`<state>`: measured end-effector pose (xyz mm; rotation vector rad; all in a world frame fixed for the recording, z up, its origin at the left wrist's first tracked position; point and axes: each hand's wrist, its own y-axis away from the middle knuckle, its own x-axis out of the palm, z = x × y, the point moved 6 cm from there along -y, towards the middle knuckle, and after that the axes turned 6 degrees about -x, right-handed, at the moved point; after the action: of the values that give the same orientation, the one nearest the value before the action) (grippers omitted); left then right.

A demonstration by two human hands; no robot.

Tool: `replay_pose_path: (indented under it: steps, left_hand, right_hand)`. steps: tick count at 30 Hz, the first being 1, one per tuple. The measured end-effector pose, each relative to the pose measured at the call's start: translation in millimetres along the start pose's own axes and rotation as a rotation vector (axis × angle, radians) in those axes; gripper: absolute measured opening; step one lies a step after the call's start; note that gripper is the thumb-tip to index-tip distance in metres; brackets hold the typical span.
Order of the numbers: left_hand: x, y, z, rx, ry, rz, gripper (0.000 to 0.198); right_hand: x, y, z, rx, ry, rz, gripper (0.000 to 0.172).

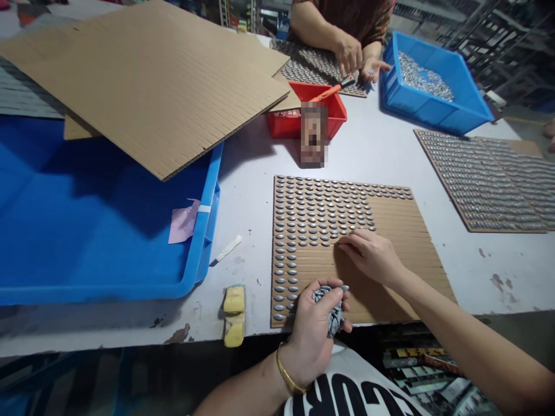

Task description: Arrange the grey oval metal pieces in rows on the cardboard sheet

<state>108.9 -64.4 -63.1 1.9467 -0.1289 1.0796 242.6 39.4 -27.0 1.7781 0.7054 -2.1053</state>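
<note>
My left hand (319, 315), palm up near the board's front edge, is cupped round a handful of small grey pointed-oval pieces (333, 319). One piece lies under its thumb tip. With the fingertips pinched, my right hand (370, 253) sets one such piece against the cardboard sheet (403, 248), at the right end of a row. Neat rows of these pieces (321, 202) cover the sheet's upper left part. Two columns run down its left side, and one row reaches along the top edge. Bare brown cardboard shows at the right and lower middle.
A blue tray (203, 242) with cardboard sheets (156, 81) on top stands at left. Yellow blocks (235, 315) lie on the table's front edge. Beyond are a red bin (284, 128), a blue bin (437, 118), a filled sheet (489, 179) and a co-worker's hands (349, 55).
</note>
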Motion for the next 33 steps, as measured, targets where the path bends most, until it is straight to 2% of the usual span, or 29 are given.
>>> replay_pose_path:
  steps: [7,33]
  left_hand:
    - [-0.4,-0.9,-0.1,0.003,-0.002,0.003,0.024]
    - [-0.1,1.0,-0.6,0.012,-0.014,-0.009,0.021]
  right_hand:
    - [1.2,3.9,2.4,-0.006,-0.026,-0.071,0.017]
    - [3.4,6.3,3.7,-0.023,-0.085,-0.118,0.015]
